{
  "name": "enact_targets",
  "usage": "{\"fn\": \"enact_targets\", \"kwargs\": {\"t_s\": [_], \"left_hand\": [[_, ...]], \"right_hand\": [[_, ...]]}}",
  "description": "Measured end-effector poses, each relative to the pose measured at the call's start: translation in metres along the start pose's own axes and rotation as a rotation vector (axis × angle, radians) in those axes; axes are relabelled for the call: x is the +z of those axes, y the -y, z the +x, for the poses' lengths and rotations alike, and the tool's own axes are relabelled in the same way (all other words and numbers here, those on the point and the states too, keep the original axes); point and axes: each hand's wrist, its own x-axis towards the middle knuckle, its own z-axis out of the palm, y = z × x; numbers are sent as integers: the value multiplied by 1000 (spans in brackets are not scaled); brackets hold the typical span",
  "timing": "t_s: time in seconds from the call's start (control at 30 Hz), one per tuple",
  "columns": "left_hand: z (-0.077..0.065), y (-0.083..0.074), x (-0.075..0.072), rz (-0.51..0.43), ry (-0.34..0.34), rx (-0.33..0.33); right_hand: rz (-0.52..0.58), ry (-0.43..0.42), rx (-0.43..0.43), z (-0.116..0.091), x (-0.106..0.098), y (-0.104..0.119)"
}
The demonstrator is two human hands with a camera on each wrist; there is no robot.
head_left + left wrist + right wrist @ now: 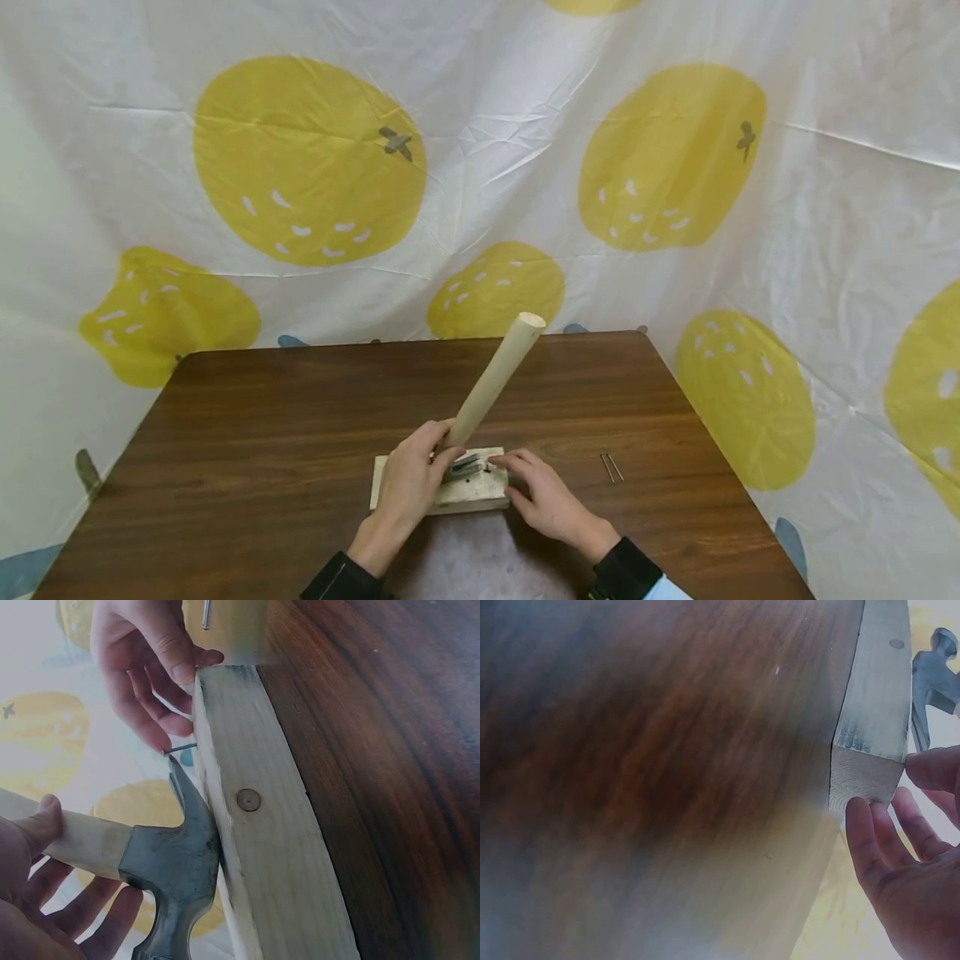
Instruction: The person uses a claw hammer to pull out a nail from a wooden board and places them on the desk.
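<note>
My left hand (408,475) grips the pale wooden handle of a claw hammer (498,375) close to its head. The handle slants up and away to the right. In the left wrist view, the dark metal hammer head (171,859) lies against the upper side of a wooden block (244,742), its claw tips right at a nail (181,748) that stands out of the wood. My right hand (551,500) holds the block's right end, thumb and bent fingertips at its edges, one fingertip close to the nail head. Part of the hammer head is hidden behind my left hand in the head view.
Two loose nails (611,467) lie on the brown wooden table (262,433), to the right of my right hand. A white cloth with yellow fruit prints (495,125) hangs behind the table's far edge and along its sides.
</note>
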Motion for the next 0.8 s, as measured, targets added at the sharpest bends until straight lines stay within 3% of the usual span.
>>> {"fn": "enact_targets", "kwargs": {"t_s": [0.37, 0.8], "left_hand": [[5, -5, 11, 40, 38, 31], [8, -6, 11, 41, 68, 62]], "right_hand": [[27, 8, 18, -2, 1, 1], [-31, -8, -25, -2, 2, 1]]}}
